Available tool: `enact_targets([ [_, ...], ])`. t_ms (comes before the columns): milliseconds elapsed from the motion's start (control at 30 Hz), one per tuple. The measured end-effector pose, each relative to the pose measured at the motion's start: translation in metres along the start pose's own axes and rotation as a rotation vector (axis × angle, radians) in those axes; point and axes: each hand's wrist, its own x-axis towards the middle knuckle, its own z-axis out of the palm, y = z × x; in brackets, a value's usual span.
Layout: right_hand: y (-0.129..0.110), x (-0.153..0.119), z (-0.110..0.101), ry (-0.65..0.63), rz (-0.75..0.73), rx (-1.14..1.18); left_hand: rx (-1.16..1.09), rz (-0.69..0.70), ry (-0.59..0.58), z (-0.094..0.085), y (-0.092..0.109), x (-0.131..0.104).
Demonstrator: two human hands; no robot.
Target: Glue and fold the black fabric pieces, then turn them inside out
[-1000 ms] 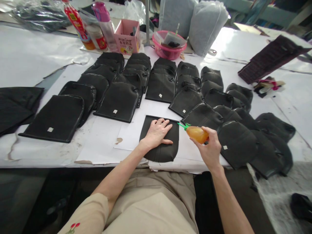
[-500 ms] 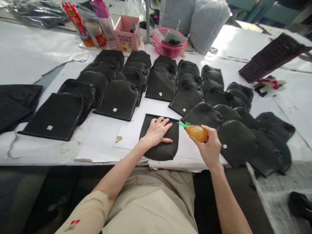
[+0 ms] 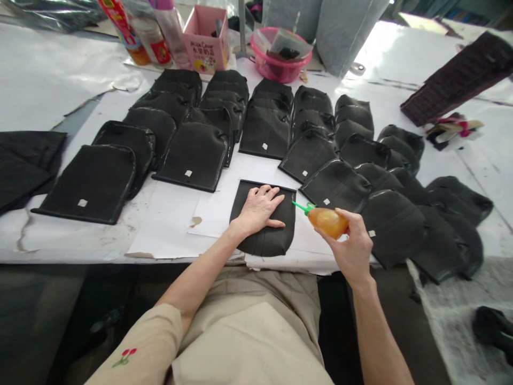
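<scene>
My left hand lies flat with spread fingers on a black leather-like piece, which has a straight far edge and a rounded near end. In my right hand is a squeeze bottle of amber liquid, tilted so its green nozzle points left. The nozzle tip is at the right edge of the black piece, near its far corner; whether it touches, I cannot tell. A thin shiny line runs along that edge by the tip. Similar black pieces lie in overlapping rows beyond and to both sides, several with small white tags.
At the back stand a pink box, a pink basin, a red-labelled jar and grey wrapped bundles. A dark ridged block stands at the right. Folded black material lies at far left. White paper covers the table.
The bottle in my right hand has shifted slightly right and its nozzle tip sits by the piece's edge. My left hand stays on the piece. The whole view has tilted a little.
</scene>
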Motion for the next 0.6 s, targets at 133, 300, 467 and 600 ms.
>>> enact_targets([
  [133,-0.002,-0.005,-0.003,-0.009,0.020,0.012,-0.008,0.007,0.006,0.000,0.000,0.000],
  [300,-0.005,-0.012,-0.008,-0.027,0.043,0.013,-0.013,-0.002,0.005,0.000,0.000,0.000],
  [467,-0.007,-0.022,-0.012,-0.039,0.074,0.025,-0.014,0.005,0.009,0.001,0.000,0.000],
  [600,-0.009,-0.029,-0.014,-0.042,0.082,0.028,-0.011,0.011,0.013,0.001,-0.001,0.000],
])
